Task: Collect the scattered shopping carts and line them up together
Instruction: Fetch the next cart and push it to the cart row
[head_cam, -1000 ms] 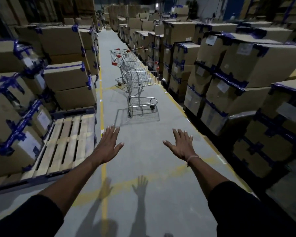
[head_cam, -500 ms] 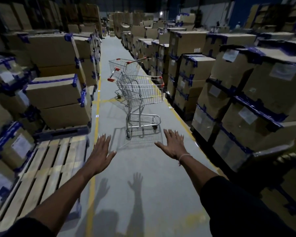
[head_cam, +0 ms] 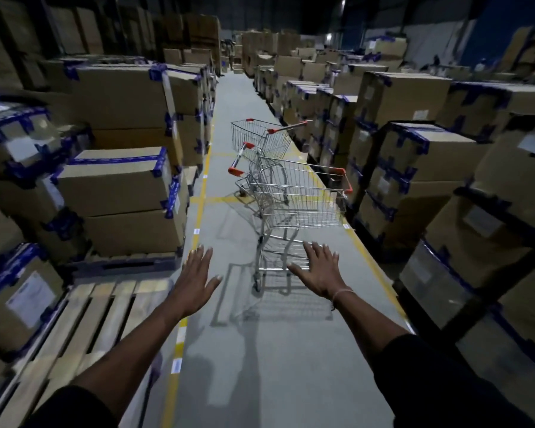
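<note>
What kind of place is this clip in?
Most likely a warehouse: taped cardboard boxes stacked along both sides, a wooden pallet, and a yellow floor line edging the aisle where the shopping carts stand.

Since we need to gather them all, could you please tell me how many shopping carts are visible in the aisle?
3. The nearest cart stands just ahead; the middle cart sits directly behind it, to its left; the farthest cart is beyond. More may be hidden behind the box stacks.

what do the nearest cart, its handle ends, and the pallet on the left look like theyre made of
Nearest shopping cart: bare metal wire, likely chrome or zinc plated, judging by the thin silvery grid. Handle ends: probably red-orange plastic caps, solid colour and matte. Pallet: unfinished wood, pale slats with gaps between them.
</note>
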`<state>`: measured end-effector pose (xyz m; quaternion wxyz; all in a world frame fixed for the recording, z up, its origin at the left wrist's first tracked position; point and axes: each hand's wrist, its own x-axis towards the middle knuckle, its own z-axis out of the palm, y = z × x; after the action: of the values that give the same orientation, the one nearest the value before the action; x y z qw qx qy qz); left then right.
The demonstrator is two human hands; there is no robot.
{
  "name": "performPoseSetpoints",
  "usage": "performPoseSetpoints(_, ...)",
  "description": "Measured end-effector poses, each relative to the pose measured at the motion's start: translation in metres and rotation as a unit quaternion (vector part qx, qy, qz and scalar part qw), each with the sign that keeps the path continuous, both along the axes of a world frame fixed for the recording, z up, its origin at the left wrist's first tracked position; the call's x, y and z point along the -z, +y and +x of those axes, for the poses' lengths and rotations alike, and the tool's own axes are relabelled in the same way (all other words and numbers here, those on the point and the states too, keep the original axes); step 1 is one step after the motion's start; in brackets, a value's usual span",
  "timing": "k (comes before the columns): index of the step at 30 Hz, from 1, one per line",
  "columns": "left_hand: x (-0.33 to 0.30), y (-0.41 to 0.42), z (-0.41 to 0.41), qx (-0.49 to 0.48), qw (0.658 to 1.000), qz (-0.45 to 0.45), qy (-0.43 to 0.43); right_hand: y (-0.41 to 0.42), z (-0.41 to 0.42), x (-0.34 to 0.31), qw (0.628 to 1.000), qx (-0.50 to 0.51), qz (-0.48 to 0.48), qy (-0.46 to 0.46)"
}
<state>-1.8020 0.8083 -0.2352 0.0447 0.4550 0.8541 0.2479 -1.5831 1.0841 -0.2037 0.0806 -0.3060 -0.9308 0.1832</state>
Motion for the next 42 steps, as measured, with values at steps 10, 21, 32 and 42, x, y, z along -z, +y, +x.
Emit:
performPoseSetpoints(10,-0.039,0.117,-0.272,0.038,0.998,-0.031,0.034,0.094,-0.268,-0.006,0.998,-0.002,-0.025,0.05)
performPoseSetpoints(21,-0.018,0.254,-0.495,0.012,0.999,-0.039,0.034,0.23,-0.531,0.016,0.997,-0.041,-0.029,0.057)
performPoseSetpoints(32,-0.031,0.45,-0.687,0.052,0.995,-0.064,0.047,0.371,-0.729,0.01,0.993,-0.006,-0.086,0.082)
performPoseSetpoints(42,-0.005,0.61,-0.812,0.219,0.968,-0.087,0.082,0.427,-0.841,0.062,0.98,0.081,-0.176,0.036)
